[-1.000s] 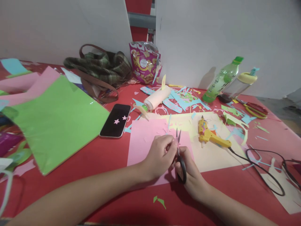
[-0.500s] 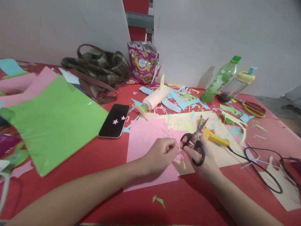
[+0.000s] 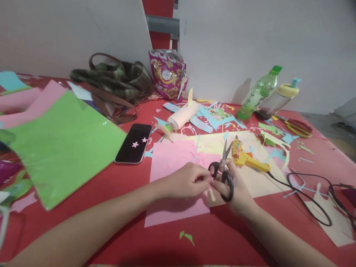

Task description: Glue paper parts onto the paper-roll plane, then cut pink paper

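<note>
Black-handled scissors hang on the fingers of my right hand, their blades parted and pointing away from me. My left hand is closed in a pinch, its fingertips meeting those of my right hand. Between them shows a small bit of pink paper, mostly hidden by the fingers. Under my hands lies a pink paper sheet, partly over a cream sheet. A yellow glue gun rests just beyond my right hand. Two small pink paper stars lie on a black phone to the left.
A paper-wrapped bottle lies among blue scraps. Behind stand a snack bag, a plaid bag, a green bottle and a clear cup. Green sheets cover the left; a black cord curls at right.
My right hand has shifted slightly left, and the scissors have swung to point more upright, away from the glue gun. Both hands stay together at the fingertips. The view has moved slightly.
</note>
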Demonstrator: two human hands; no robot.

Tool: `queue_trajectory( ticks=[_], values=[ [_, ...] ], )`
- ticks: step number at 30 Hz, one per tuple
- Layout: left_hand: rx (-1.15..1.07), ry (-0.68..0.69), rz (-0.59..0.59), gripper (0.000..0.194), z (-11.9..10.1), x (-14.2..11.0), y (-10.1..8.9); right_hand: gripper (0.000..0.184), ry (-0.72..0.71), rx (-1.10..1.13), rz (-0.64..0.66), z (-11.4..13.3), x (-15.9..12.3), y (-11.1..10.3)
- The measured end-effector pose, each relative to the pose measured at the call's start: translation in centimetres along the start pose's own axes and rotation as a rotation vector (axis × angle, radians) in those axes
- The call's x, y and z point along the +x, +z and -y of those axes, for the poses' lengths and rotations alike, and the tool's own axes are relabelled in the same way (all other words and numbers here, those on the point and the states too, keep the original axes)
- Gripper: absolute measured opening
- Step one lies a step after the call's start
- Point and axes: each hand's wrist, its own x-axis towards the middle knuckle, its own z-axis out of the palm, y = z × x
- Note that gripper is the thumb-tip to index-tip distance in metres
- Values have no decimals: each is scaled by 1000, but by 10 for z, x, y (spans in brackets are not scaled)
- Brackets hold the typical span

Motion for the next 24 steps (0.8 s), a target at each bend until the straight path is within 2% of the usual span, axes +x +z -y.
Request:
queue_trajectory(
  ticks=[6, 10, 17, 24],
  values=[
    [-33, -10, 108, 24, 3, -1, -8, 34, 7, -16, 21, -2, 0, -1],
    [-31, -44, 60, 23, 3, 0, -13, 33, 5, -1, -7, -3, 1, -1],
    [-13, -100, -108, 22, 0, 3, -16, 31, -42, 11, -153, 0, 4, 1],
    [-66, -44, -38, 27, -3, 2, -5, 31, -74, 73, -162, -4, 5, 2]
  ],
)
